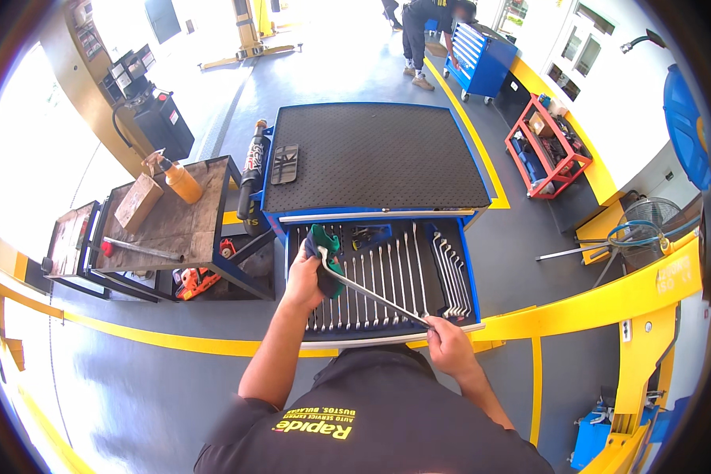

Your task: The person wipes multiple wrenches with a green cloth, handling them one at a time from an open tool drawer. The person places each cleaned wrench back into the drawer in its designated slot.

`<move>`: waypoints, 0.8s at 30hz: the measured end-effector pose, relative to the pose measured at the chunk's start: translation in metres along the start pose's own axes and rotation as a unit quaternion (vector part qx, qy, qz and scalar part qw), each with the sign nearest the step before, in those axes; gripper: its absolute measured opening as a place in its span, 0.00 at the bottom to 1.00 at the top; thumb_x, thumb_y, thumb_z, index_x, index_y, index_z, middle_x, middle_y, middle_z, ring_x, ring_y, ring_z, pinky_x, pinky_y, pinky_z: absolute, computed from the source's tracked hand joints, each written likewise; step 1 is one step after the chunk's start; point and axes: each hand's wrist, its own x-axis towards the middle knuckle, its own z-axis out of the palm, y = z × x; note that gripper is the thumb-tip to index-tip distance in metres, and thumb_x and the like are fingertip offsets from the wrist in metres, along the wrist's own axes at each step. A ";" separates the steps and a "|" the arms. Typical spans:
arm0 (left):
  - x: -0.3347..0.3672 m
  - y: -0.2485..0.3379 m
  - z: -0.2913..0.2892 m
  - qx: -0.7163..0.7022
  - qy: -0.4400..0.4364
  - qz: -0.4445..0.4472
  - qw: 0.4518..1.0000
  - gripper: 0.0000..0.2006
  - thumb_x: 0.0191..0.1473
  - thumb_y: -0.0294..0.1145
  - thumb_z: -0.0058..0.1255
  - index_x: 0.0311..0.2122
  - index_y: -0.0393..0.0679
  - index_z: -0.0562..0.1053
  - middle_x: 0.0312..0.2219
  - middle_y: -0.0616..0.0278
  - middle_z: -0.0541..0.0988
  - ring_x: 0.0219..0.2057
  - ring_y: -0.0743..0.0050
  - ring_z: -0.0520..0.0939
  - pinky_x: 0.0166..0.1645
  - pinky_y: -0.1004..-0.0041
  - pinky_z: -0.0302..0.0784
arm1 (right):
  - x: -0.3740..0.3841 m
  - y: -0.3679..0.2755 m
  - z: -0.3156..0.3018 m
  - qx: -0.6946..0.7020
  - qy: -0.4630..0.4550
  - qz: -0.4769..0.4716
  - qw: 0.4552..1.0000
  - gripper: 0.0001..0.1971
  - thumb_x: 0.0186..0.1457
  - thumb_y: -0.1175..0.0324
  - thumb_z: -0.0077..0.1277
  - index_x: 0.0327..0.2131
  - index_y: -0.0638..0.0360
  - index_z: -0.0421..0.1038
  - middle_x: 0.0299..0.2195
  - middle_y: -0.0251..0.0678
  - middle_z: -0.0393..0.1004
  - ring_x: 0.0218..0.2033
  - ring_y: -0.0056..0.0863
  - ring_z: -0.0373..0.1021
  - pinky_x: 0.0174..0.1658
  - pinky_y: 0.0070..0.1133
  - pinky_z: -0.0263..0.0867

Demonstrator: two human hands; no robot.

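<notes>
My left hand (304,278) is closed on a green and dark cloth (325,239), bunched beside the upper end of a long wrench (375,298). The wrench slants down to the right, with its lower end gripped in my right hand (452,346). Both hands are above an open tool drawer (403,339). In it lies a row of combination wrenches (399,272), graded by length. A set of bent-ended wrenches (453,276) fills the drawer's right side. My left hand and the cloth hide part of the drawer's left side.
The blue tool cabinet (371,154) has a black ribbed top with a small black tray (285,164). To the left, a workbench (205,189) bears an orange spray bottle (183,183). A red cart (557,178) stands right; a person bends by another blue cabinet (482,59).
</notes>
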 end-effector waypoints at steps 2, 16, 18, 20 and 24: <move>-0.001 0.003 -0.018 0.398 -0.050 0.207 0.893 0.14 0.56 0.14 0.42 0.44 0.42 0.70 0.37 0.60 0.77 0.35 0.63 0.80 0.40 0.64 0.79 | -0.002 0.002 -0.007 0.033 -0.045 0.039 0.998 0.13 0.58 0.77 0.48 0.46 0.68 0.72 0.37 0.50 0.79 0.38 0.47 0.77 0.43 0.31 0.71; -0.054 -0.011 0.031 -0.156 -0.115 -0.007 0.981 0.22 0.65 0.49 0.42 0.52 0.39 0.68 0.38 0.46 0.78 0.39 0.52 0.82 0.49 0.55 0.78 | -0.007 0.015 0.036 0.385 -0.167 0.214 0.882 0.13 0.65 0.74 0.44 0.52 0.61 0.65 0.28 0.26 0.70 0.22 0.12 0.61 0.27 0.14 0.59; -0.048 -0.004 0.035 -0.125 -0.132 0.036 0.983 0.20 0.67 0.48 0.40 0.50 0.39 0.68 0.34 0.46 0.78 0.37 0.53 0.82 0.46 0.55 0.79 | -0.007 0.004 0.040 0.408 -0.179 0.200 0.872 0.13 0.66 0.75 0.44 0.53 0.61 0.64 0.29 0.26 0.68 0.22 0.11 0.59 0.27 0.13 0.58; -0.033 0.016 0.049 -0.200 -0.003 -0.015 0.980 0.18 0.69 0.46 0.38 0.47 0.41 0.70 0.31 0.53 0.78 0.33 0.60 0.81 0.41 0.60 0.78 | -0.006 -0.002 0.047 0.401 -0.150 0.167 0.888 0.14 0.66 0.75 0.43 0.54 0.61 0.63 0.29 0.27 0.68 0.24 0.10 0.59 0.28 0.13 0.59; -0.011 0.041 0.044 -0.234 -0.035 -0.068 0.969 0.18 0.70 0.46 0.35 0.45 0.42 0.72 0.31 0.55 0.79 0.32 0.61 0.81 0.41 0.57 0.79 | -0.006 0.003 0.054 0.264 -0.061 0.063 0.960 0.15 0.65 0.74 0.44 0.54 0.67 0.63 0.30 0.32 0.71 0.29 0.17 0.66 0.35 0.18 0.65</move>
